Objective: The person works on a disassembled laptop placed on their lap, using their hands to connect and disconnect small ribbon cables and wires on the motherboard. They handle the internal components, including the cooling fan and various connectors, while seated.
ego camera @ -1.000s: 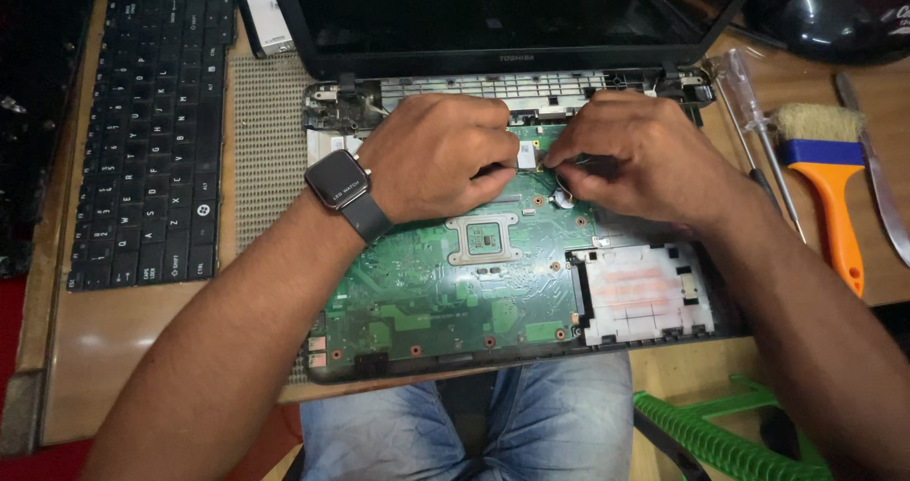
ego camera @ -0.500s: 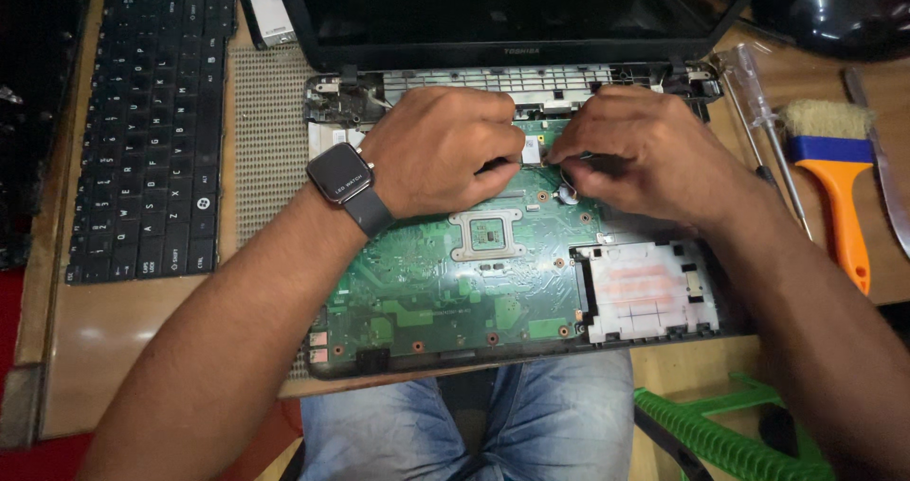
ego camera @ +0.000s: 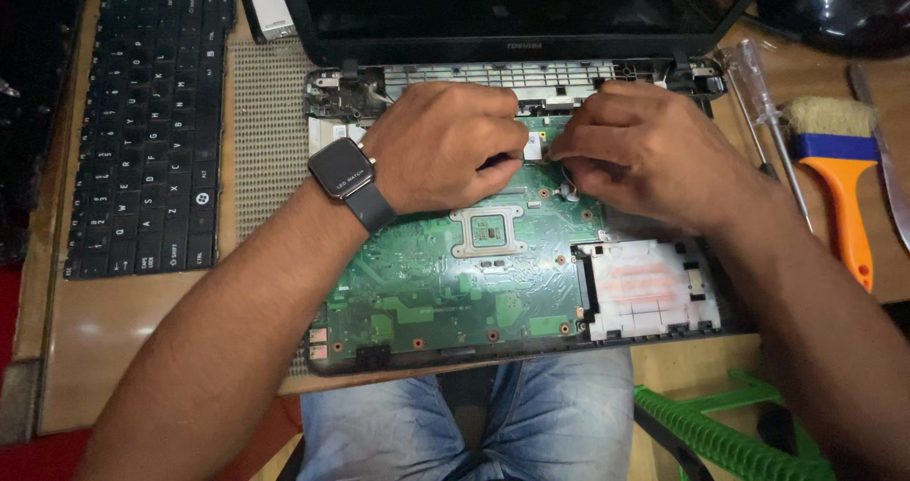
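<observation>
An opened laptop base with a bare green motherboard [ego camera: 445, 282] lies on the wooden table in front of me, its black screen [ego camera: 512, 7] tilted up at the back. My left hand [ego camera: 445, 145], a dark smartwatch [ego camera: 343, 170] on its wrist, rests on the board's upper middle with fingers curled down onto a small connector area. My right hand [ego camera: 645, 149] sits just to its right, fingertips pinched at the same spot near the hinge rail. What the fingertips pinch is hidden under the hands.
A detached black keyboard [ego camera: 147, 121] lies at the left on the table. A screwdriver [ego camera: 773, 121] and an orange-handled brush [ego camera: 839, 178] lie at the right. A green coiled cable [ego camera: 720, 434] hangs below the table edge. My jeans show beneath the laptop.
Both hands stay at the same spot on the board; the fingers of each have drawn slightly closer together. Nothing else has moved.
</observation>
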